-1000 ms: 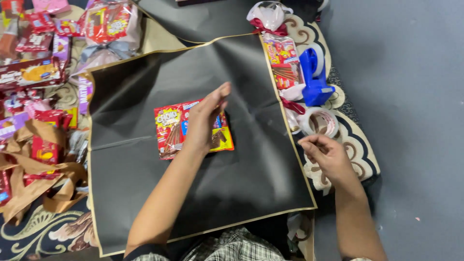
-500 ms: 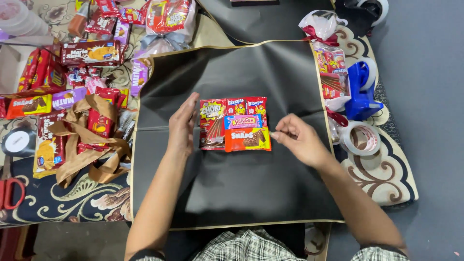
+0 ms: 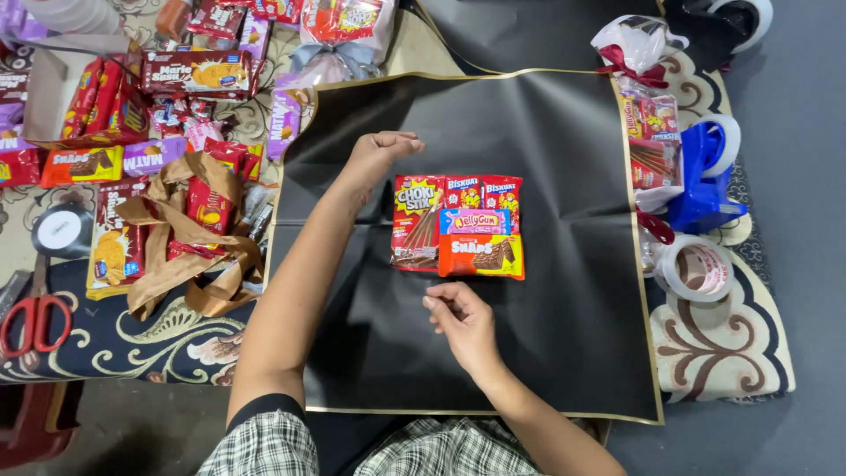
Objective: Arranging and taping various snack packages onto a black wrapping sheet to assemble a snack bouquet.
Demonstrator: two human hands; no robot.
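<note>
A: Neither of our hands grips anything. We log the left hand (image 3: pixel 381 152) loosely curled, fingers bent inward, hovering over the sheet up and to the left of the packets. The right hand (image 3: pixel 464 319) has thumb and fingertips drawn together just below the packets; whether it pinches something tiny we cannot tell.

B: And the work piece?

A: We note a flat cluster of small snack packets, red, pink and orange foil (image 3: pixel 458 227), lying edge to edge near the middle of a large black wrapping sheet with a thin gold border (image 3: pixel 546 353). Both hands are apart from it.

B: Step in hand?

A: We judge the arranging step: packets laid out, sheet not yet folded. The next move, in our view, calls for keeping the cluster squared on the sheet and for something to fix it.

B: Surroundings?

A: To the right, we record a roll of clear tape (image 3: pixel 698 268) and a blue tape dispenser (image 3: pixel 702 181). To the left, a tangle of brown ribbon (image 3: pixel 176 238) over more snack packets, and red-handled scissors (image 3: pixel 33 316) at the far edge.
</note>
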